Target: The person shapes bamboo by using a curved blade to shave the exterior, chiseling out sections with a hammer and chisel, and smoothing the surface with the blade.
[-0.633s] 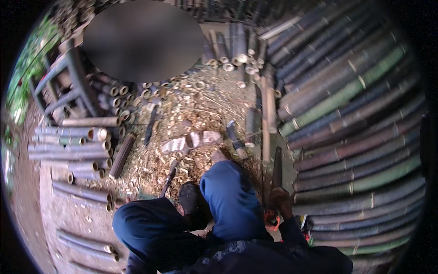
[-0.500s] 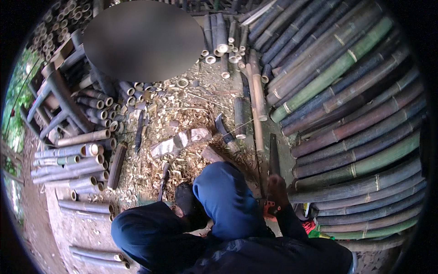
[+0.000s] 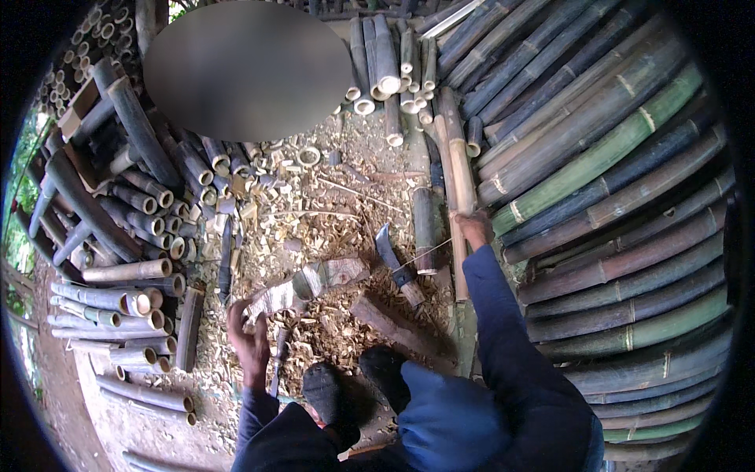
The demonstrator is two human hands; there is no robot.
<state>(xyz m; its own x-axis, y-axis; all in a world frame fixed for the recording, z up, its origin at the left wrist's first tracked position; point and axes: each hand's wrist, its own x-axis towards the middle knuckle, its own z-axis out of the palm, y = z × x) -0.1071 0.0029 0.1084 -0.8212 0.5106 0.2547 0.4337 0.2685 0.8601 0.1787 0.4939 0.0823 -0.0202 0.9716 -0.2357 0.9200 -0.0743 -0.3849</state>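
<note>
My left hand (image 3: pixel 249 344) is open, its fingers apart and pointing forward beside the left end of a short pale wooden log (image 3: pixel 303 288). A knife with a dark handle (image 3: pixel 279 354) lies just right of that hand. My right arm stretches forward, and my right hand (image 3: pixel 475 230) is closed at the edge of a long tan bamboo pole (image 3: pixel 458 161) on the ground. Left of it lies a short dark bamboo piece (image 3: pixel 425 228). A curved-blade machete (image 3: pixel 397 263) rests between my hands, beyond a brown wood block (image 3: pixel 393 321).
Large dark and green bamboo poles (image 3: pixel 629 315) are stacked along the right. Cut bamboo tubes (image 3: pixel 149 303) and a bamboo frame (image 3: pixel 86 197) stand at the left. Wood chips (image 3: pixel 338 236) cover the floor. My feet (image 3: pixel 322 389) are close in front.
My right hand has left the orange saw handle and reached forward to the bamboo pole. My left hand has come into view by the log. My knees have drawn back, showing both feet.
</note>
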